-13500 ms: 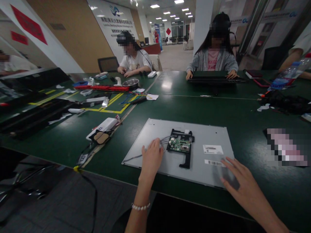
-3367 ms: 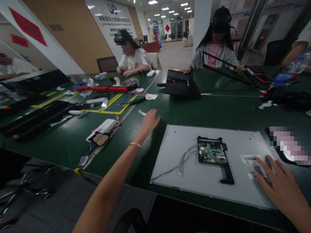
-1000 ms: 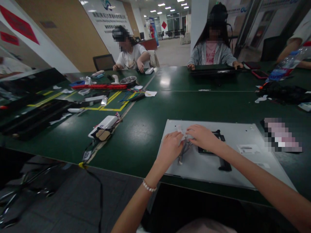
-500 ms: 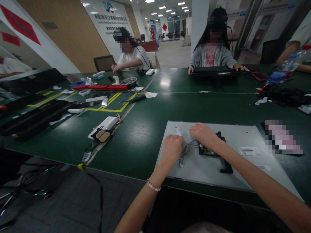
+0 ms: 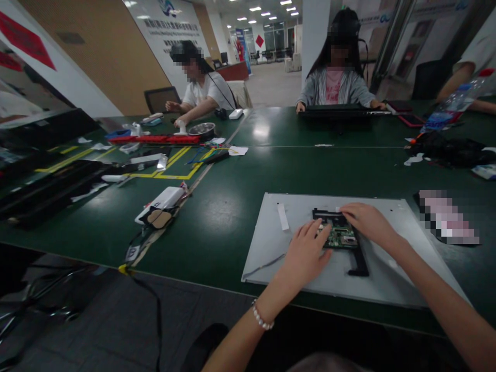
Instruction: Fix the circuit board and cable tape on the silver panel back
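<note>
A grey metal panel (image 5: 391, 268) lies flat on the green table (image 5: 240, 175) in front of me. On it sits a green circuit board (image 5: 341, 238) in a black bracket (image 5: 357, 264). My left hand (image 5: 306, 253) rests on the panel with fingers stretched toward the board's left edge, over the grey cables. My right hand (image 5: 366, 220) lies on the board's upper right corner, fingers curved down onto it. A white strip of tape (image 5: 282, 216) lies on the panel left of the board. A thin cable end (image 5: 263, 267) trails toward the panel's front left corner.
A white device with cables (image 5: 160, 204) lies to the left. Yellow floor-tape markings, red tools and a metal bowl (image 5: 203, 129) sit farther back left. Two people sit across the table; one holds a black monitor (image 5: 337, 109). Black items (image 5: 449, 152) lie at right.
Both hands moved right from the cables to the circuit board. The white tape strip now lies uncovered on the panel. The person at back left has reached toward the table.
</note>
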Demonstrator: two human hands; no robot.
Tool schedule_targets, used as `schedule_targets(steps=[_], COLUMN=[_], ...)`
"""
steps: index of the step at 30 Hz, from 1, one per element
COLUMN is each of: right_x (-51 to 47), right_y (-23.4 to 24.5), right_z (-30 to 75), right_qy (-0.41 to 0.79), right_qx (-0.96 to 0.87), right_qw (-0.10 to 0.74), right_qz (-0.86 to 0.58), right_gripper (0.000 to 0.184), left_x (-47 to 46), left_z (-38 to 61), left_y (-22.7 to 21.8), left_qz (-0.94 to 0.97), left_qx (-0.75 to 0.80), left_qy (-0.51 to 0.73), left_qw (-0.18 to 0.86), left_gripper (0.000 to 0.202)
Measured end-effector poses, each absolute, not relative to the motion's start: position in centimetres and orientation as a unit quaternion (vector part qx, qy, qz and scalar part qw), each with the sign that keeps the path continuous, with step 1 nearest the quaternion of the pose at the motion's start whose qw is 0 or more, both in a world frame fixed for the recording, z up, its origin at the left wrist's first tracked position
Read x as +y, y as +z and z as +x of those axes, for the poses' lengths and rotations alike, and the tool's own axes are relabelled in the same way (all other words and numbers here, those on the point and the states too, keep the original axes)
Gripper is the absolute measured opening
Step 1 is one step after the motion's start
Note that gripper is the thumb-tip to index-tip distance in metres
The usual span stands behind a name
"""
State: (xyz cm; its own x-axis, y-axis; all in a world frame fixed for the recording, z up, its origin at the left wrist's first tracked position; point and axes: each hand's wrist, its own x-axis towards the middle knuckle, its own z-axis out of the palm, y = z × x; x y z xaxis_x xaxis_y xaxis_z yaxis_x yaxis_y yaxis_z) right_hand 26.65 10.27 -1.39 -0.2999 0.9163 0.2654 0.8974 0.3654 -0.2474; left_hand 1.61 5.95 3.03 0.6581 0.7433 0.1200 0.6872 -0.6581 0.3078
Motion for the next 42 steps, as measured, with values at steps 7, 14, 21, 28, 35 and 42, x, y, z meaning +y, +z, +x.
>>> schedule_targets(steps=[7, 14, 21, 28, 35, 42], right_x=[9.6, 9.5, 9.4, 9.7, 10.1, 10.1], right_y=[-1.7, -1.7, -1.8, -2.0, -2.0, -2.1], right_z=[27.2, 26.8, 26.8, 26.7, 26.7, 26.6], right_qy=[0.034, 0.03, 0.042, 0.05, 0.062, 0.07], right_qx=[-0.8, -0.785, -0.782, -0.779, -0.782, -0.772], right_qw=[0.193, 0.22, 0.227, 0.245, 0.256, 0.269], right_qz=[-0.567, -0.578, -0.579, -0.575, -0.565, -0.572], right_gripper=[0.03, 0.032, 0.03, 0.026, 0.028, 0.028], left_x=[5.6, 5.4, 5.2, 5.2, 5.6, 5.4], left_z=[2.8, 3.1, 3.3, 3.4, 3.1, 3.1], left_y=[1.8, 1.6, 1.2, 1.1, 0.9, 0.5], left_qz=[0.905, 0.895, 0.894, 0.893, 0.894, 0.89], left_qx=[0.402, 0.424, 0.429, 0.43, 0.422, 0.424], left_qy=[0.09, 0.086, 0.083, 0.084, 0.099, 0.114], left_qw=[0.109, 0.11, 0.097, 0.098, 0.117, 0.119], left_gripper=[0.044, 0.044, 0.044, 0.045, 0.044, 0.044])
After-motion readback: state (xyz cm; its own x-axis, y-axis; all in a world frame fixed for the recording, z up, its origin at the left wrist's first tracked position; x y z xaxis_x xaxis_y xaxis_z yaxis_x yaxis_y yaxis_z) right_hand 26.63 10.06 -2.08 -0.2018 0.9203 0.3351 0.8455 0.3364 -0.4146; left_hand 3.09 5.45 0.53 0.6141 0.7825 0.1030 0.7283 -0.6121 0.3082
